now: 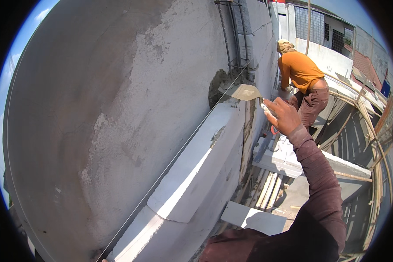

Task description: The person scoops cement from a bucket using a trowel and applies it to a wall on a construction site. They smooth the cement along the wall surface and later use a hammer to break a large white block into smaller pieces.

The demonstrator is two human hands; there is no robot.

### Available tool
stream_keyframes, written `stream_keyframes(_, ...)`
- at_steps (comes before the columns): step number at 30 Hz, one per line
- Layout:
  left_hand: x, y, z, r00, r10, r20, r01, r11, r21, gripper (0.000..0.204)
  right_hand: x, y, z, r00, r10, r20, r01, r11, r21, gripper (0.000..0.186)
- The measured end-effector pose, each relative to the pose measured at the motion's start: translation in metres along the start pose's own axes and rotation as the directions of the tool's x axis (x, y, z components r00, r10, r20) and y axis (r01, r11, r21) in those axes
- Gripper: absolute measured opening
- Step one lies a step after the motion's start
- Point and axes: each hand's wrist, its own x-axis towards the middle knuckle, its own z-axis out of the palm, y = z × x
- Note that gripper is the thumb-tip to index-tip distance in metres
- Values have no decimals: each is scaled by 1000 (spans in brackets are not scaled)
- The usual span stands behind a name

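Note:
My right hand is closed on the handle of a trowel. Its pale blade rests at grey mortar at the upper end of a row of white blocks, along a plastered wall. A taut string runs diagonally just beside the blocks, passing by the mortar. A fingertip of my left hand barely shows at the bottom edge by the string; what it holds is hidden. Steel bars stand upright above the mortar.
A person in an orange top bends over farther along the wall. Below on the right are a white slab, a board, several poles and curved bamboo scaffolding. A building with window grilles stands behind.

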Motion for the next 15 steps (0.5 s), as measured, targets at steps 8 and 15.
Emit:
stream_keyframes(8, 6, -8, 3, 997, 44, -60, -37, 992, 120, 23, 108, -63, -49, 847, -226, 481, 328, 935, -138, 29)
stream_keyframes(15, 8, -8, 16, 994, 73, -86, -76, 996, -37, 24, 142, -81, -32, 784, -328, 528, 557, 746, -364, 23)
